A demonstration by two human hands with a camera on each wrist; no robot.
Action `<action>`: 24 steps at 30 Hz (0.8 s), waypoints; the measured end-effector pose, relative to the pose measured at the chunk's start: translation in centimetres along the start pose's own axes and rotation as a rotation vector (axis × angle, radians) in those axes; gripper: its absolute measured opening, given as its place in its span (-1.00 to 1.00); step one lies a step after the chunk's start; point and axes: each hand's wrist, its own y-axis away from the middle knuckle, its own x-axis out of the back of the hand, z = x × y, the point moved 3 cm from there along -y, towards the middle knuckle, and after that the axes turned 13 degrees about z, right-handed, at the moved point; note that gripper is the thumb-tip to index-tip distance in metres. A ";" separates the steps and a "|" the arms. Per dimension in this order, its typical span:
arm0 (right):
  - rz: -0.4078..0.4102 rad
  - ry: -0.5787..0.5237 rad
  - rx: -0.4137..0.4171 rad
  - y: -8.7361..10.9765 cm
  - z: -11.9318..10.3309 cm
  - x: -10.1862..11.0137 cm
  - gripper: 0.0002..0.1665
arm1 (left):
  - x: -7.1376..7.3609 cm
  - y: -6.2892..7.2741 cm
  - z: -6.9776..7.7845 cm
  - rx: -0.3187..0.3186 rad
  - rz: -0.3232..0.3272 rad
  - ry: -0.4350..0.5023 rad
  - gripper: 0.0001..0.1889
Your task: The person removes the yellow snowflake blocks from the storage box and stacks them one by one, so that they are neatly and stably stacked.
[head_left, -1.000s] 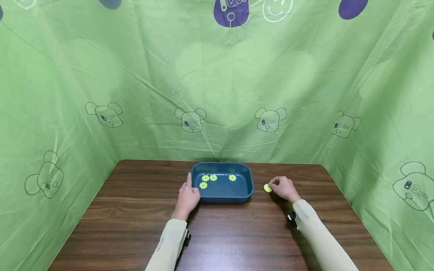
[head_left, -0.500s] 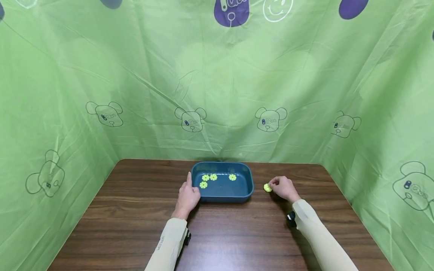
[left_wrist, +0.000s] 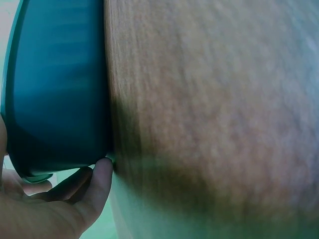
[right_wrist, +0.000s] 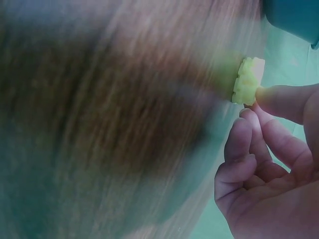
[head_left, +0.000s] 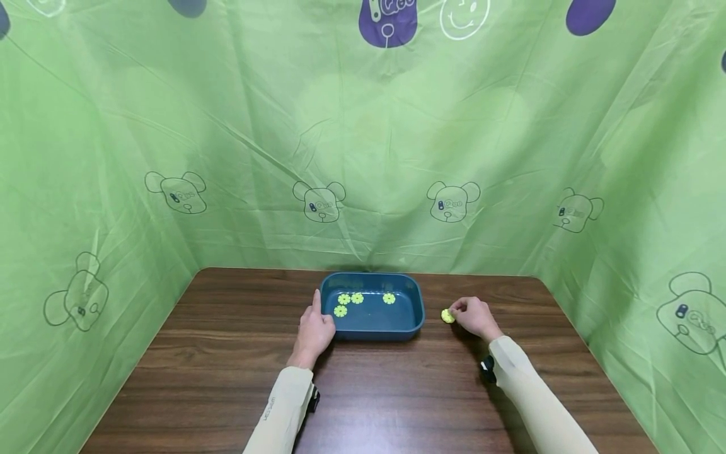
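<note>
A dark blue rectangular tray stands on the table near its back edge. My left hand holds the tray's left front corner. Its index finger points forward along the left rim, and in the left wrist view fingertips touch the wall low down near the tabletop. Right of the tray, my right hand pinches a small yellow-green flower-shaped plastic piece at the table surface. In the right wrist view the piece shows its notched edge beside the fingertips, with the other fingers curled below.
Several similar yellow-green flower pieces lie inside the tray, mostly toward its left. The brown wood-grain table meets a green printed cloth at the back and sides. Each forearm wears a pale sleeve and a black wrist camera.
</note>
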 end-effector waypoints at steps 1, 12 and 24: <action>0.000 -0.001 0.010 0.0 0.0 0.1 -0.85 | 0.0 0.0 0.0 0.000 0.001 -0.001 -0.21; 0.140 -0.072 0.089 -0.5 -1.9 0.9 -0.85 | 0.0 -0.1 0.1 -0.008 -0.001 -0.004 -0.20; 0.144 -0.204 0.216 -2.1 -12.5 0.1 -0.82 | 0.1 0.0 0.2 0.002 -0.005 0.005 -0.20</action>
